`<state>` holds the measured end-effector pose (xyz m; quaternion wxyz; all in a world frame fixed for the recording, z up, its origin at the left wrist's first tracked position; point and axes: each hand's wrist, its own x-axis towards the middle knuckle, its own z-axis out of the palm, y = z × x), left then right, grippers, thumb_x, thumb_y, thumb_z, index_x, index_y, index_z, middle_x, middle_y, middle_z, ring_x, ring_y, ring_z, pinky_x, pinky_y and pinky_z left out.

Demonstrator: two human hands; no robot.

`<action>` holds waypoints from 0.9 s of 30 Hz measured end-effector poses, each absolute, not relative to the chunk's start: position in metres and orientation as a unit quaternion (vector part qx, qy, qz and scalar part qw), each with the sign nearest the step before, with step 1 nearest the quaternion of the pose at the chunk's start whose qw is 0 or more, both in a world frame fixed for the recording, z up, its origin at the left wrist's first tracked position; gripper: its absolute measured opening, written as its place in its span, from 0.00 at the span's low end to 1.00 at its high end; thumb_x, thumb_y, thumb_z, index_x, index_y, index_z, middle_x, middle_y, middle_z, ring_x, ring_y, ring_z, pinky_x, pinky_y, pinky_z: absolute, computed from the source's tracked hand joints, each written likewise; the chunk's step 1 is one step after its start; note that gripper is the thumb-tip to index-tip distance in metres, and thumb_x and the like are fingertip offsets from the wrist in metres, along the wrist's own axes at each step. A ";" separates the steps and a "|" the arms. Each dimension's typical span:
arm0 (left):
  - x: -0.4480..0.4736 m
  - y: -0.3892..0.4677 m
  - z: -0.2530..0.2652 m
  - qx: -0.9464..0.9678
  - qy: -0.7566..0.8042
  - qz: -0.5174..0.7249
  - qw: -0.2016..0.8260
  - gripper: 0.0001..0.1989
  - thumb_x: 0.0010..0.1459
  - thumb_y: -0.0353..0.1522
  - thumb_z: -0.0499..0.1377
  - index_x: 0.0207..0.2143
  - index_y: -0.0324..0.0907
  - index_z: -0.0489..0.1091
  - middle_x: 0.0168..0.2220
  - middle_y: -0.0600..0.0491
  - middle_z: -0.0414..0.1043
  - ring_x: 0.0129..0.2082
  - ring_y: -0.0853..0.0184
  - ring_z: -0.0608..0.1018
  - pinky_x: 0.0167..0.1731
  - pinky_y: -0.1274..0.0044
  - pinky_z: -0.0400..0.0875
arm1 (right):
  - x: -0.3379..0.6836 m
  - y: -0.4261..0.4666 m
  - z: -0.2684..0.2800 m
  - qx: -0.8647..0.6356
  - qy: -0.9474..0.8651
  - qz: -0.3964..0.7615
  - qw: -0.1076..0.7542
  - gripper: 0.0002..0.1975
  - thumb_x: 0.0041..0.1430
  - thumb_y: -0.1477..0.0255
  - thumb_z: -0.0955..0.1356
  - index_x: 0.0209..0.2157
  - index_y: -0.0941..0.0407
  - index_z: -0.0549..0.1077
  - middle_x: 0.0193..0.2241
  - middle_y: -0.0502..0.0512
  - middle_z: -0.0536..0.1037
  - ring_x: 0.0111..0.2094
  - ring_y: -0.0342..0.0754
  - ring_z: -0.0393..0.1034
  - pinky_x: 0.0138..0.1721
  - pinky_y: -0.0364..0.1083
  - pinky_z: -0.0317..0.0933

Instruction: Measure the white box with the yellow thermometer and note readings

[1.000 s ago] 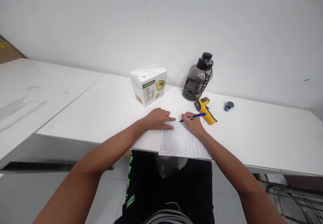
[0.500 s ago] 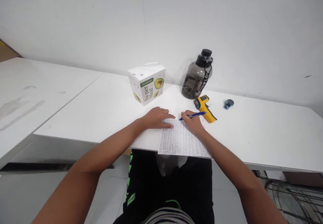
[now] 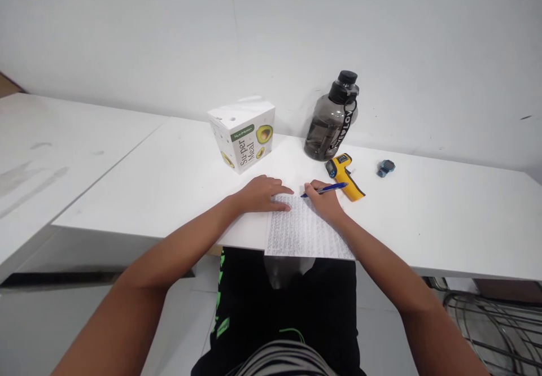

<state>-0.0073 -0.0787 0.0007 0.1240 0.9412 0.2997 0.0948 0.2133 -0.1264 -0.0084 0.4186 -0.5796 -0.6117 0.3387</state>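
Head view: we keep the left hand (image 3: 261,194) spread, its thumb on the far left corner of the paper (image 3: 309,232). Apart from it, our right hand (image 3: 325,200) grips the pen (image 3: 337,186), tip at the paper's far edge. The paper lies on the surface (image 3: 423,212), nearer us than both hands. Beyond the left hand stands the box (image 3: 248,139); beyond the right, the bottle (image 3: 325,125) and thermometer (image 3: 348,181).

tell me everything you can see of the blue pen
The blue pen is slim and looks plastic, with a greyer stretch just above the fingers. The right hand holds it near the tip, which slants down and left to the top of the paper; contact there is too small to tell. Its back end rises rightward, overlapping the yellow thermometer gun in view.
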 end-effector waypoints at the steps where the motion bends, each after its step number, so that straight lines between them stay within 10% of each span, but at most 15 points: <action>1: -0.007 -0.079 0.002 0.941 0.301 0.093 0.125 0.28 0.58 0.53 0.58 0.54 0.49 0.73 0.31 0.55 0.73 0.31 0.67 0.74 0.33 0.75 0.58 | 0.213 -0.126 -0.008 -0.578 -0.612 0.342 0.417 0.18 0.58 0.60 0.64 0.19 0.54 0.62 0.18 0.45 0.62 0.25 0.44 0.58 0.30 0.45 0.54; 16: -0.018 -0.072 -0.003 0.862 0.370 0.339 0.066 0.19 0.64 0.44 0.54 0.43 0.41 0.77 0.16 0.60 0.61 0.19 0.71 0.68 0.25 0.78 0.60 | 0.217 -0.122 -0.009 -0.553 -0.592 0.370 0.454 0.21 0.61 0.56 0.65 0.20 0.54 0.65 0.17 0.46 0.64 0.24 0.44 0.61 0.29 0.45 0.56; 27: -0.028 -0.065 -0.002 0.792 0.436 0.428 0.003 0.17 0.63 0.42 0.52 0.35 0.42 0.77 0.14 0.60 0.55 0.17 0.72 0.65 0.23 0.79 0.60 | 0.212 -0.134 -0.004 -0.536 -0.758 0.164 0.333 0.17 0.63 0.59 0.64 0.45 0.52 0.78 0.43 0.58 0.81 0.46 0.54 0.75 0.48 0.48 0.64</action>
